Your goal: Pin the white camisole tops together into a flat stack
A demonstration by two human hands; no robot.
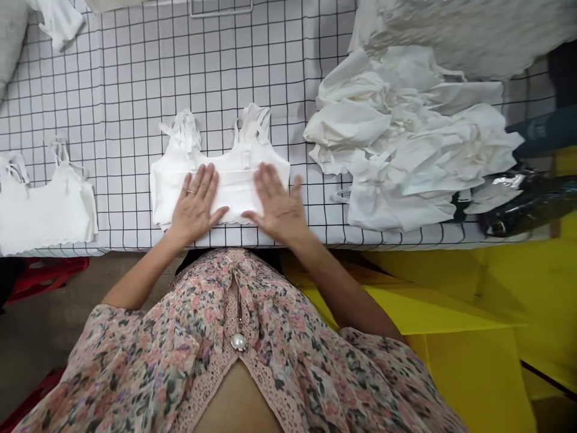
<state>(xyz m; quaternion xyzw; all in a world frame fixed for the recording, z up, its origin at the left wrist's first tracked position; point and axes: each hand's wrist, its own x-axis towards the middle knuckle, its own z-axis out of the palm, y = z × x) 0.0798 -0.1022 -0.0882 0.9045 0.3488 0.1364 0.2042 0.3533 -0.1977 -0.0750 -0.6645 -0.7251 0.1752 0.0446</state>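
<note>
A white bra top (225, 162) with thin straps lies spread on the checked tablecloth in front of me, its straps pointing away. My left hand (196, 201) rests flat on its left half, fingers stretched out, a ring on one finger. On the right half lies my right hand (279, 204), spread flat and slightly blurred. The bra top's lower edge is partly covered by both hands. To the left, more white bra tops (47, 207) lie flat, seemingly stacked, near the table's front edge.
A loose heap of white garments (406, 132) covers the table's right side, with ruffled white fabric (473, 36) behind it. A dark shiny plastic-wrapped item (527, 204) sits at the right edge. Yellow sheeting (451, 288) stands below right; a red basket (47, 276) is below left.
</note>
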